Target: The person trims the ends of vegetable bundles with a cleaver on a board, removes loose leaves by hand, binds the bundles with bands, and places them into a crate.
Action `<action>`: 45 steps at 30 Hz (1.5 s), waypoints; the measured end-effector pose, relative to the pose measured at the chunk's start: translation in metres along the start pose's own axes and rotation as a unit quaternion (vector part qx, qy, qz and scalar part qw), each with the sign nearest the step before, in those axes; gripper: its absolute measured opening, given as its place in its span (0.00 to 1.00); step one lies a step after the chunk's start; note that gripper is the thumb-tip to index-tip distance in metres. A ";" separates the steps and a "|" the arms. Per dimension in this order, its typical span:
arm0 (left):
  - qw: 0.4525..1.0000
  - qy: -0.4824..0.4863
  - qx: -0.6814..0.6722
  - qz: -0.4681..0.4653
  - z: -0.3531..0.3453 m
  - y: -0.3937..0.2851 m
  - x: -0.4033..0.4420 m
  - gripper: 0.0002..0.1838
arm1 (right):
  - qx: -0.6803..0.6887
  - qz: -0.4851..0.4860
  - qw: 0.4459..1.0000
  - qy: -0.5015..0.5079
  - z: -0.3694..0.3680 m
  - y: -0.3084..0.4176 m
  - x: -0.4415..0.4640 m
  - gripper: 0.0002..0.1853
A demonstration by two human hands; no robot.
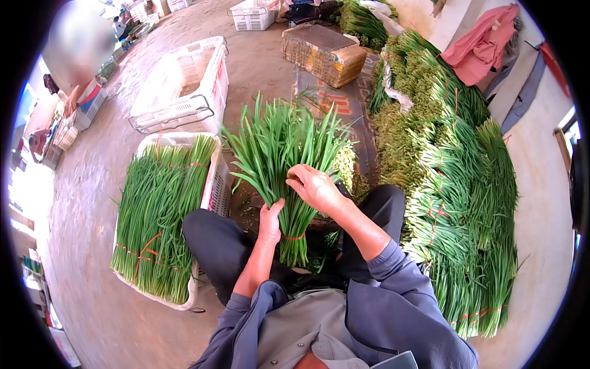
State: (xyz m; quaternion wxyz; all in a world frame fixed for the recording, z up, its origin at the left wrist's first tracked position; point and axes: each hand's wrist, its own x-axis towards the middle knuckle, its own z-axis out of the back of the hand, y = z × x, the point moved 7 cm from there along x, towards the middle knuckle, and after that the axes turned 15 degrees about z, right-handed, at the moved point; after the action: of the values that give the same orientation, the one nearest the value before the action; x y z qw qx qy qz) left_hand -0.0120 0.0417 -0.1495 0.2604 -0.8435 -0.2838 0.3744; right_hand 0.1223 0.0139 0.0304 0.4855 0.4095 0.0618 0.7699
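A bunch of long green chives [270, 160] stands upright between my knees, its leaves fanned out at the top. An orange-red tie [294, 237] circles its lower stems. My left hand [270, 220] is closed around the left side of the bunch, above the tie. Against the upper leaves, my right hand [313, 186] is closed with thumb and fingers bent into a pinch. What lies between those fingertips is too small to make out.
At my left, a white crate [212, 184] holds tied chive bundles [160, 215]; another white crate [212, 77] stands beyond it. Tied bundles [452, 203] are heaped along the right wall. A taped box [322, 55] sits ahead. A person [80, 49] is at far left.
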 end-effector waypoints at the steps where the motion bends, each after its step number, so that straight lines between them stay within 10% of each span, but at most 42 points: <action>1: 1.000 -0.010 -0.009 -0.013 0.002 0.000 -0.003 0.20 | -0.013 0.000 1.000 -0.014 0.000 0.003 -0.006 0.10; 9: 1.000 0.008 -0.018 -0.019 -0.006 0.000 -0.005 0.21 | -0.097 -0.011 0.994 -0.052 0.011 0.003 -0.018 0.08; 16: 0.999 0.039 0.014 -0.029 -0.010 0.001 -0.010 0.21 | 0.121 -0.298 0.946 -0.050 0.021 -0.031 -0.014 0.21; 41: 0.996 0.042 0.072 -0.031 -0.005 0.009 -0.001 0.15 | 0.260 -0.369 0.885 -0.118 0.038 -0.053 -0.032 0.08; 45: 0.995 0.034 0.082 -0.034 0.005 0.012 0.004 0.15 | 0.660 -0.230 0.631 -0.338 0.046 -0.060 -0.036 0.02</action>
State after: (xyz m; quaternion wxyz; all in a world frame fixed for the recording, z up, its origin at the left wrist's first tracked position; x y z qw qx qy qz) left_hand -0.0098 0.0372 -0.1622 0.3511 -0.8211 -0.2719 0.3587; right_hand 0.2029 0.0027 0.0098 0.2341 0.8244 0.4771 0.1948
